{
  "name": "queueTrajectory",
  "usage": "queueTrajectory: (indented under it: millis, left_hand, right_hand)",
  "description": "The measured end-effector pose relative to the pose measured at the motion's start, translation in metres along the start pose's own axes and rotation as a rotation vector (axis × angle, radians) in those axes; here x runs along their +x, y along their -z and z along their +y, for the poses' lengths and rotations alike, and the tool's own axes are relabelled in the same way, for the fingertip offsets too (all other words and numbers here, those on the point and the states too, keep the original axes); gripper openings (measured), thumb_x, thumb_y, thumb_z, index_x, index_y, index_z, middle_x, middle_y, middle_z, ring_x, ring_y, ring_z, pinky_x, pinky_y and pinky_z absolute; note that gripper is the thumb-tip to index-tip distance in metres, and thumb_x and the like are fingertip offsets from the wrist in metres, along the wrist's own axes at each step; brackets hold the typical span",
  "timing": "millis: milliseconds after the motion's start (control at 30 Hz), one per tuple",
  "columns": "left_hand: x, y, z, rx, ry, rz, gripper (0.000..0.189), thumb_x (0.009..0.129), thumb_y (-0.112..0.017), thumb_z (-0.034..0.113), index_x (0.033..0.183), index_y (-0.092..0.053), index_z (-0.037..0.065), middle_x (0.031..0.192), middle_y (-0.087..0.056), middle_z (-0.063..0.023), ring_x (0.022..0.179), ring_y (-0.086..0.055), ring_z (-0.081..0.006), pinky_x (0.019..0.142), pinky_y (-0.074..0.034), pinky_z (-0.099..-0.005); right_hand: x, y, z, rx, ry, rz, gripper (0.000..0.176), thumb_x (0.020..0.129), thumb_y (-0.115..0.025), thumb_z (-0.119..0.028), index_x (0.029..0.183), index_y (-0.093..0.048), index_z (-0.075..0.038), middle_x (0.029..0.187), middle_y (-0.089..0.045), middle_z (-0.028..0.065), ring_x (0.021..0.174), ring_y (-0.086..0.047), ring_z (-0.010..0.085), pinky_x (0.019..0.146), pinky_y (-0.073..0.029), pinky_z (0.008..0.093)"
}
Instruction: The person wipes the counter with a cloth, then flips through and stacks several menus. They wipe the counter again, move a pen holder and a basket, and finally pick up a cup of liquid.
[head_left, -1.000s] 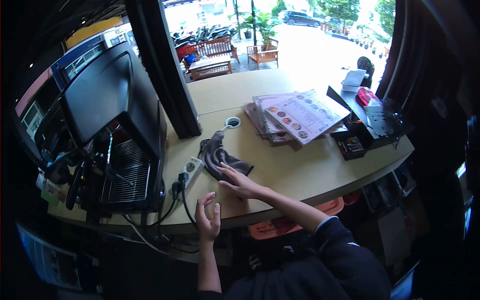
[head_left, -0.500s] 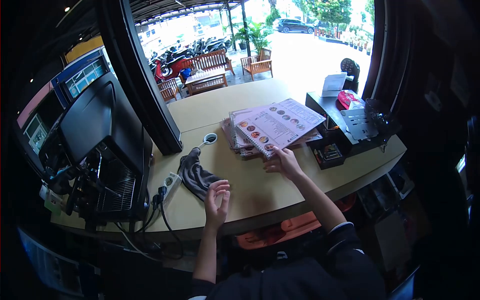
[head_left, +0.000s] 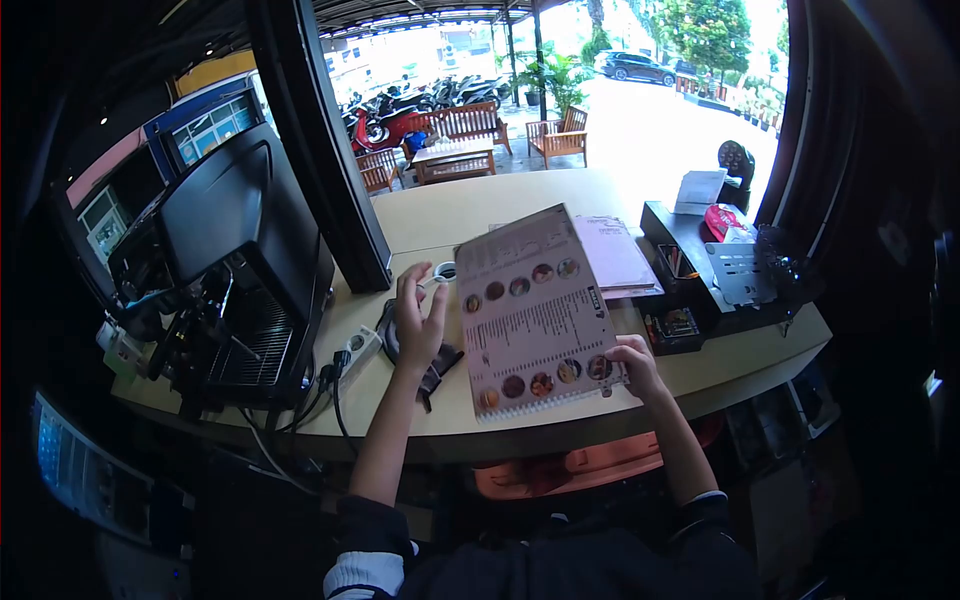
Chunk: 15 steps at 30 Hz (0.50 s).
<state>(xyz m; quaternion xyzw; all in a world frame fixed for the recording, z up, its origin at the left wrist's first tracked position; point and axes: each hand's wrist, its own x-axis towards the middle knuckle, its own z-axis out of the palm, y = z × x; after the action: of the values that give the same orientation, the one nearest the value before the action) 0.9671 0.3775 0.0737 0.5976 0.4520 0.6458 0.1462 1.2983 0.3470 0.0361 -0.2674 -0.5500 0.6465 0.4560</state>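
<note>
A spiral-bound menu (head_left: pixel 530 310) with food photos and printed lists is raised and tilted above the counter. My right hand (head_left: pixel 637 366) grips it at its lower right corner, thumb on the front page. My left hand (head_left: pixel 418 318) is raised beside the menu's left edge, apart from it, fingers spread and holding nothing. Behind the raised menu, more menus (head_left: pixel 615 258) lie on the counter, partly hidden. Below my left hand a dark grey cloth (head_left: pixel 436 380) lies on the counter, partly covered by the hand and forearm. A white ring-shaped item (head_left: pixel 445 271) sits just behind that hand.
An espresso machine (head_left: pixel 235 260) stands at the left, near a black post (head_left: pixel 320 150). A power strip (head_left: pixel 360 345) with plugged cables lies by it. At the right are a black cash drawer (head_left: pixel 690 250) and a small black tray (head_left: pixel 675 328). The wooden counter (head_left: pixel 440 215) curves around.
My right hand has lifted the top menu off the pile and brought it closer, tilted up. My left hand has risen towards the menu's left side. The head view has shifted slightly.
</note>
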Motion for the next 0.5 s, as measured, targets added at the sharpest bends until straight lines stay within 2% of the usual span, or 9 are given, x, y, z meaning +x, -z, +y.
queueTrajectory:
  millis: [67,100,167,200,300,333,367,433,500]
  left_hand:
    - [0.017,-0.001,0.001,0.328,-0.256,-0.034,0.054,0.086,-0.059,0.034,0.124,-0.045,-0.002,0.123,-0.049,-0.0166,0.118,-0.045,-0.0283,0.100,-0.034,-0.0393]
    - [0.022,-0.001,-0.003,0.334,-0.251,-0.024,0.054,0.086,-0.059,0.034,0.124,-0.045,-0.002,0.123,-0.049,-0.0166,0.118,-0.045,-0.0283,0.100,-0.034,-0.0393]
    - [0.028,0.001,-0.011,0.663,-0.044,-0.218,0.066,0.082,-0.062,0.042,0.126,-0.043,-0.003,0.129,-0.046,-0.0204,0.122,-0.043,-0.0319,0.101,-0.034,-0.0406]
    - [0.032,0.004,-0.006,0.645,0.100,-0.341,0.072,0.078,-0.065,0.048,0.124,-0.047,-0.004,0.123,-0.052,-0.0206,0.115,-0.051,-0.0309,0.096,-0.039,-0.0386]
    - [0.027,0.017,-0.024,0.500,0.139,-0.451,0.069,0.076,-0.068,0.048,0.118,-0.052,-0.004,0.109,-0.061,-0.0185,0.099,-0.060,-0.0290,0.087,-0.046,-0.0373]
    - [0.025,0.022,-0.032,0.400,0.142,-0.388,0.063,0.073,-0.073,0.044,0.112,-0.056,-0.002,0.100,-0.065,-0.0146,0.088,-0.064,-0.0236,0.080,-0.050,-0.0339]
    - [0.025,0.028,-0.040,0.404,0.144,-0.391,0.063,0.073,-0.073,0.044,0.112,-0.056,-0.002,0.100,-0.065,-0.0146,0.088,-0.064,-0.0236,0.080,-0.050,-0.0339]
    - [0.023,0.037,-0.041,0.364,0.256,-0.345,0.053,0.073,-0.076,0.033,0.107,-0.057,-0.002,0.095,-0.064,-0.0098,0.081,-0.062,-0.0147,0.072,-0.051,-0.0279]
    - [0.018,0.040,-0.044,0.363,0.277,-0.317,0.052,0.072,-0.077,0.035,0.104,-0.058,-0.002,0.092,-0.065,-0.0102,0.080,-0.062,-0.0152,0.071,-0.051,-0.0277]
  right_hand:
    - [0.006,0.002,0.005,-0.016,0.020,-0.012,0.028,0.075,-0.050,-0.010,0.085,-0.062,0.012,0.073,-0.064,0.0128,0.056,-0.059,0.0163,0.052,-0.050,0.0268]
    - [0.010,0.003,0.009,-0.030,0.042,-0.014,0.029,0.073,-0.050,-0.011,0.083,-0.062,0.012,0.072,-0.064,0.0121,0.056,-0.058,0.0144,0.054,-0.048,0.0251]
    - [0.015,0.003,0.014,-0.004,-0.013,-0.029,0.030,0.070,-0.050,-0.013,0.081,-0.062,0.012,0.071,-0.063,0.0114,0.057,-0.057,0.0128,0.056,-0.046,0.0229]
    - [0.018,0.002,0.014,0.022,-0.037,-0.068,0.030,0.070,-0.050,-0.013,0.080,-0.062,0.012,0.071,-0.063,0.0117,0.057,-0.057,0.0134,0.056,-0.046,0.0234]
    - [0.026,0.004,0.019,0.093,-0.062,-0.119,0.030,0.069,-0.050,-0.014,0.078,-0.061,0.012,0.071,-0.063,0.0130,0.056,-0.057,0.0151,0.056,-0.047,0.0246]
    - [0.029,0.004,0.020,0.136,-0.059,-0.126,0.030,0.068,-0.050,-0.014,0.077,-0.061,0.012,0.072,-0.063,0.0139,0.057,-0.058,0.0163,0.056,-0.048,0.0252]
    - [0.030,0.003,0.020,0.141,-0.060,-0.126,0.030,0.068,-0.050,-0.014,0.077,-0.061,0.012,0.072,-0.063,0.0139,0.057,-0.058,0.0163,0.056,-0.048,0.0252]
    - [0.034,0.000,0.018,0.193,-0.092,-0.062,0.030,0.068,-0.050,-0.015,0.075,-0.060,0.012,0.072,-0.063,0.0159,0.057,-0.059,0.0183,0.057,-0.049,0.0266]
    - [0.041,0.004,0.020,0.225,-0.103,-0.087,0.031,0.067,-0.050,-0.016,0.076,-0.060,0.012,0.073,-0.063,0.0172,0.058,-0.060,0.0192,0.058,-0.050,0.0271]
